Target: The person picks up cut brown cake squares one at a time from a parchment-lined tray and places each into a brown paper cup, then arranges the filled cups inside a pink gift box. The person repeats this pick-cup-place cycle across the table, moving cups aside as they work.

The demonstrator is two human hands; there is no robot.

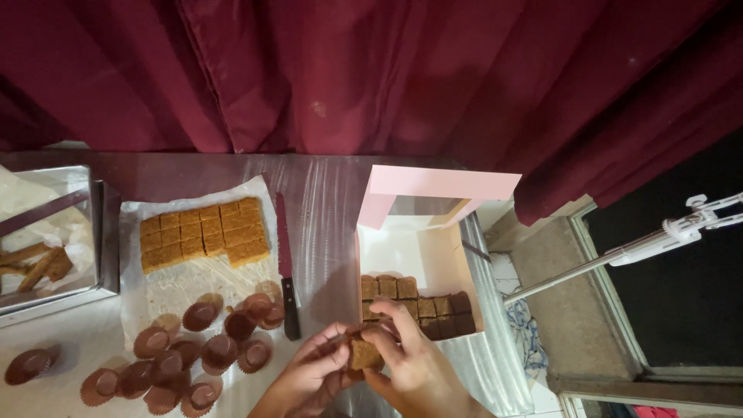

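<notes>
Pinching one brown square cake piece point(365, 354) between them, the left hand point(313, 375) and right hand point(410, 360) hover at the worktop's near edge; the open pink-lidded white cardboard box point(402, 248), half filled, lies just beyond, nearer the right hand.

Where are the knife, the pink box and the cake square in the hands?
knife point(283, 248), head view, middle of blade
pink box point(441, 184), head view, open lid
cake square point(365, 354), head view, top face

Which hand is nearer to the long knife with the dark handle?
Left. The left hand lies just right of the long knife with the dark handle; the right hand is farther right, at the open pink box.
</notes>
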